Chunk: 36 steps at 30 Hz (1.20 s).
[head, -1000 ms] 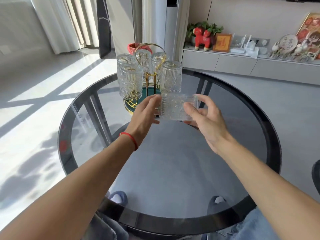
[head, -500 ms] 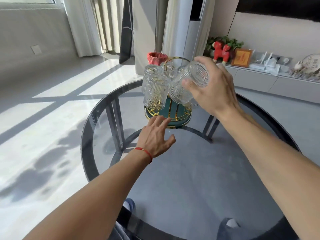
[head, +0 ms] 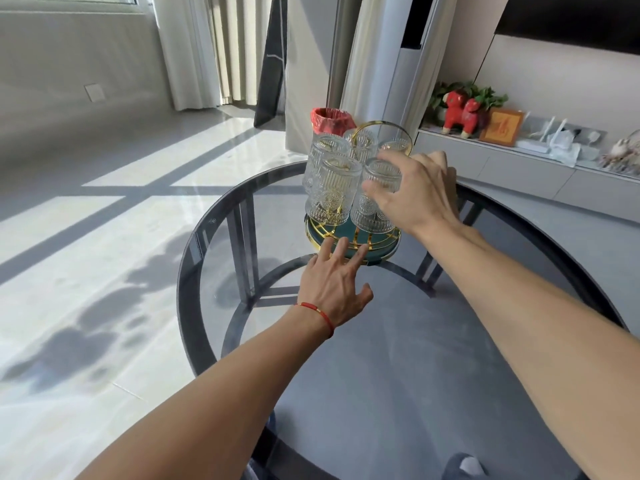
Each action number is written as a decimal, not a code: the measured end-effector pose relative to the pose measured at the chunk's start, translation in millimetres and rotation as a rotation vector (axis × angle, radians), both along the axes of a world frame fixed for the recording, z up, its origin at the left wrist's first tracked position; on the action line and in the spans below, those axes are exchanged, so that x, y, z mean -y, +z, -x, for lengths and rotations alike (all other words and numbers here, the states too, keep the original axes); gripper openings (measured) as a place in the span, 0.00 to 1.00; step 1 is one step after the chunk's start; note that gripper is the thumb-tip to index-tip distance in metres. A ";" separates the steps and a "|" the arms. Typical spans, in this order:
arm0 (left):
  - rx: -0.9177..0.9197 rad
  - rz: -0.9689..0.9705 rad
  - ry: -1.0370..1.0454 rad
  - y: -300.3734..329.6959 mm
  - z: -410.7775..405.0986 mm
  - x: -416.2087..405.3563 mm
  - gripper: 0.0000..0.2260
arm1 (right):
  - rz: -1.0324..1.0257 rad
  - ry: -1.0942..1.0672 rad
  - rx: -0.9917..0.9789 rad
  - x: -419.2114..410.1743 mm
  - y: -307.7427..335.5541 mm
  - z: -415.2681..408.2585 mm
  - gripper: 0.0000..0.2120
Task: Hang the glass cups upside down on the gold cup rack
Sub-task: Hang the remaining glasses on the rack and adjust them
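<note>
The glass cup (head: 375,199) under my right hand (head: 415,192) sits upside down on the gold cup rack (head: 349,237), at the rack's near right side, close beside another inverted cup (head: 332,192) on the near left. More cups (head: 327,150) hang behind them, and the rack's gold ring handle (head: 382,128) rises in the middle. The rack stands toward the far edge of the round glass counter (head: 381,341).

My right hand wraps the cup's upturned base and side, fingers curled around it. My left hand (head: 332,282) is spread flat and holds nothing, fingertips (head: 341,245) touching the rack's near rim, steadying it I think.

This pressed glass looks thick and fairly heavy, stiff, and brittle. The ribbed wall should give decent purchase, but glass is slick, so I judge the side wall near the base the best hold. Knocking the neighbouring cup is the risk, they hang so close.
</note>
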<state>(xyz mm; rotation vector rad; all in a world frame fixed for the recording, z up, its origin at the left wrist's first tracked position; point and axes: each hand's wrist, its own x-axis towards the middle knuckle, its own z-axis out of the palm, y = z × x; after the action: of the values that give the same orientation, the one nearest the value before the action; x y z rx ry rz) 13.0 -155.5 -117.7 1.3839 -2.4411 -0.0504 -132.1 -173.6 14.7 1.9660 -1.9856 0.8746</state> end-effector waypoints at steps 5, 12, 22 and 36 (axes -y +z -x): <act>0.009 0.026 0.010 -1.3 1.6 -0.8 0.33 | -0.009 -0.032 -0.096 -2.2 -11.1 -3.2 0.26; -0.049 -0.013 0.030 0.4 3.4 0.3 0.31 | 0.020 -0.014 -0.058 -11.2 -5.7 0.6 0.25; -0.111 -0.016 0.113 -0.2 -16.3 3.2 0.23 | -0.056 -0.045 0.403 -29.1 -3.0 57.0 0.24; -0.065 -0.014 0.160 -15.8 -10.1 -1.3 0.29 | -0.177 0.059 0.456 3.1 5.8 51.1 0.40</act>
<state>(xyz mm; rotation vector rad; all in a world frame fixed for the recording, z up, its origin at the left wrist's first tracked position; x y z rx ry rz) 23.1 -154.1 -133.5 1.5535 -2.2743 -0.0725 -183.2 -176.7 20.5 2.0700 -2.3252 1.3011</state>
